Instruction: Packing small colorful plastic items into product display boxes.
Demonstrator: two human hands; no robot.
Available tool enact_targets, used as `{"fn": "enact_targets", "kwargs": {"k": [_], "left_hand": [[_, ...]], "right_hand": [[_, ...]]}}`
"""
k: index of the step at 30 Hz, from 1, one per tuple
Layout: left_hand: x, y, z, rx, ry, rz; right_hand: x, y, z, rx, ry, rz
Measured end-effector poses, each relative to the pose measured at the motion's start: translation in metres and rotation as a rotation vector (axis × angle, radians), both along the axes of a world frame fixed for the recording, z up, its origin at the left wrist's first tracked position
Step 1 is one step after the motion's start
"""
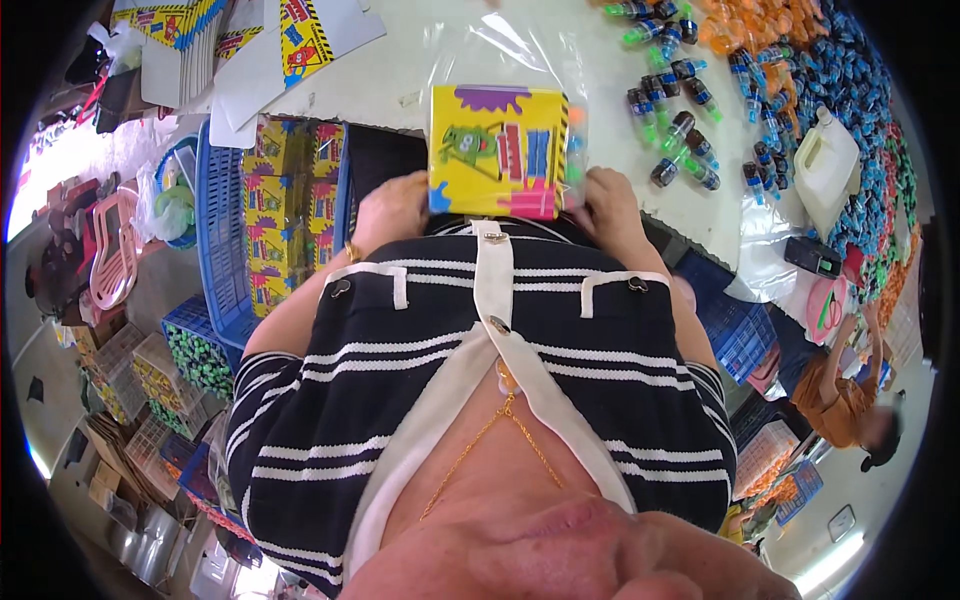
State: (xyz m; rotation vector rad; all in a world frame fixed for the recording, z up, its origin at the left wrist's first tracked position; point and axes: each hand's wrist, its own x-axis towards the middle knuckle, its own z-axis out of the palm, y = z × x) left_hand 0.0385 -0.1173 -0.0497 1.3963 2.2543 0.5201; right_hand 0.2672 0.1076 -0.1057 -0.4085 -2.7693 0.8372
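- Holding a yellow box (pixel 460 190) inside a clear plastic bag (pixel 485 62), both hands meet its lower corners, at 12 o'clock in the view.
- Left hand (pixel 393 208): fingers curled against the box's 7 o'clock corner, fingertips partly hidden.
- Right hand (pixel 610 208): fingers bent round the bag's edge at the box's 5 o'clock corner; how tightly it pinches, I cannot tell.
- The box lies at the near edge of the white worktop (pixel 385 85), printed face up, the bag spreading beyond it toward 12.
- At 10 o'clock, a blue crate (pixel 222 225) holds similar yellow boxes (pixel 268 205) in rows.
- Toward 11, printed card sheets (pixel 305 45) overlap on the worktop.
- Between 1 and 2, small dark bottles (pixel 683 130) with green ends lie loose.
- At 2 o'clock stands a whitish jug (pixel 828 170), near a heap of blue pieces (pixel 845 85).
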Motion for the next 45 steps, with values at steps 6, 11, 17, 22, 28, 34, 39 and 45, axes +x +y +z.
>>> {"fn": "enact_targets", "kwargs": {"k": [6, 11, 17, 22, 28, 34, 39, 45], "left_hand": [[-0.021, -0.014, -0.022, -0.227, -0.205, -0.276], [-0.06, -0.002, -0.02, -0.055, -0.941, 0.079], [-0.048, 0.058, -0.041, 0.204, -0.674, 0.335], [-0.042, 0.051, -0.053, 0.415, -0.924, 0.7], [-0.028, 0.009, -0.049, 0.623, -1.537, 1.007], [-0.026, -0.03, -0.036, 0.799, -1.687, 1.053], [-0.019, -0.101, -0.033, 1.144, -1.582, 1.272], [-0.052, -0.19, -0.06, 1.409, -1.404, 1.572]], "right_hand": [[0.009, 0.004, -0.005, -0.062, -0.164, 0.137], [-0.01, -0.012, 0.013, -0.043, 0.003, -0.133], [-0.032, -0.008, -0.022, 0.038, -0.05, -0.11], [-0.061, -0.004, -0.016, 0.035, -0.141, -0.081], [-0.096, -0.01, -0.025, 0.083, -0.067, 0.072], [-0.118, -0.021, -0.029, 0.08, -0.101, 0.287], [-0.138, -0.043, 0.011, -0.097, -0.042, 0.403], [-0.149, -0.037, -0.011, -0.06, 0.077, 0.355]]}}
